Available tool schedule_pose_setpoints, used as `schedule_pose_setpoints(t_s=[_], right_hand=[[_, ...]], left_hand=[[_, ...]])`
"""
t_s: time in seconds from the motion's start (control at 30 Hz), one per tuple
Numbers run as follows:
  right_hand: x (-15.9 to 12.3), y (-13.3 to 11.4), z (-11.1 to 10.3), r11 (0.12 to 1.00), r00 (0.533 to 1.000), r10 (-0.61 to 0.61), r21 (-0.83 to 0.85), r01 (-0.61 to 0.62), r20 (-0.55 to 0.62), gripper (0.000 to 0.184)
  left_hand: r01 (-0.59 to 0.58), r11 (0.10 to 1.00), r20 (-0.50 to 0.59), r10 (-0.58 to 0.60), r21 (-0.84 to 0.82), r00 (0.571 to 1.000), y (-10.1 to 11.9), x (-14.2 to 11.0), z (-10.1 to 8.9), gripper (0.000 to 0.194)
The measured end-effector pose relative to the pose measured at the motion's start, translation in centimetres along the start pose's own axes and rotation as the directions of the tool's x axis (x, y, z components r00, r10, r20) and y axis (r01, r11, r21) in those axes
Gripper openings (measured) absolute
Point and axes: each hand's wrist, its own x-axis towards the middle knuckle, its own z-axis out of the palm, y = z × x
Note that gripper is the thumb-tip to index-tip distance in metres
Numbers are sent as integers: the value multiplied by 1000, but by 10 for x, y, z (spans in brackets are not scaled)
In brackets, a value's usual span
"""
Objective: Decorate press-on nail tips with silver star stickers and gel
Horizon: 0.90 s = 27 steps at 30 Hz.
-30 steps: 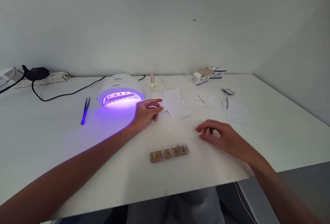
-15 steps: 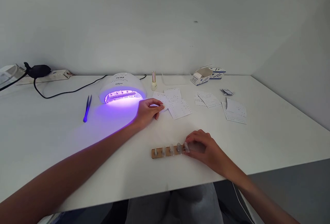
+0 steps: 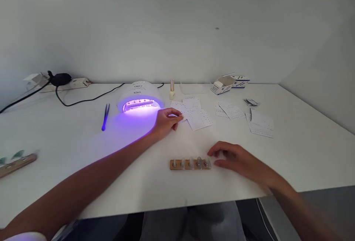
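Note:
A short wooden strip (image 3: pixel 186 167) lies near the front of the table, with several clear false nails (image 3: pixel 191 163) mounted in a row along it. Just off its right end is my right hand (image 3: pixel 233 156), open, thumb and fingers apart with nothing between them. My left hand (image 3: pixel 166 122) hovers at the near left edge of the dotted white sheets (image 3: pixel 198 118). Its thumb and index finger are pinched together; whatever is between them is too small to make out.
A white nail lamp (image 3: pixel 141 92) glows purple at the back. Tweezers (image 3: pixel 105 117) lie left of it, a polish bottle (image 3: pixel 172 90) stands to its right. Farther right are small boxes (image 3: pixel 223 84) and more sheets (image 3: pixel 260 122). Another strip (image 3: pixel 19 164) with green nails is far left.
My right hand has let go of the false nail at the strip's right end and drawn away to the right. My left hand keeps its pinch. The view has turned slightly left.

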Motion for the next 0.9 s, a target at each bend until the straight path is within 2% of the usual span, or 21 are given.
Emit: schedule_pose_setpoints(t_s=[0.03, 0.1, 0.17, 0.23, 0.3, 0.37, 0.43, 0.63, 0.9], right_hand=[[4, 0, -9, 1000, 1000, 17, -24, -17, 15, 20], [21, 4, -24, 993, 998, -4, -119, -4, -67, 27], [48, 10, -32, 968, 970, -121, -241, 68, -210, 30], [82, 17, -33, 901, 915, -296, -399, 173, -273, 36], [116, 20, -27, 794, 888, -427, -540, 279, -168, 44], [142, 20, -17, 718, 878, -473, -612, 332, -79, 49], [158, 18, -7, 682, 875, -483, -639, 357, -27, 52], [166, 17, 5, 672, 883, -468, -643, 367, 15, 55], [150, 35, -19, 693, 910, -414, -653, 306, -13, 55]], left_hand=[[-1, 1000, -1, 1, -6, 1000, -1, 0, 0, 20], [0, 1000, -2, 0, -13, 1000, -3, 0, 0, 20], [5, 1000, -2, -5, -17, 1000, -3, 0, -1, 21], [3, 1000, -5, -4, -25, 1000, -3, -1, -1, 24], [-5, 999, -8, 4, -34, 1000, -2, -2, -2, 28], [-14, 999, -16, 13, -50, 1000, -2, -2, -3, 32], [-19, 997, -21, 18, -70, 1000, -4, -1, -4, 37], [-18, 992, -21, 15, -124, 1000, -7, 1, -6, 38], [8, 990, -20, -11, -139, 1000, -2, 0, -6, 32]])
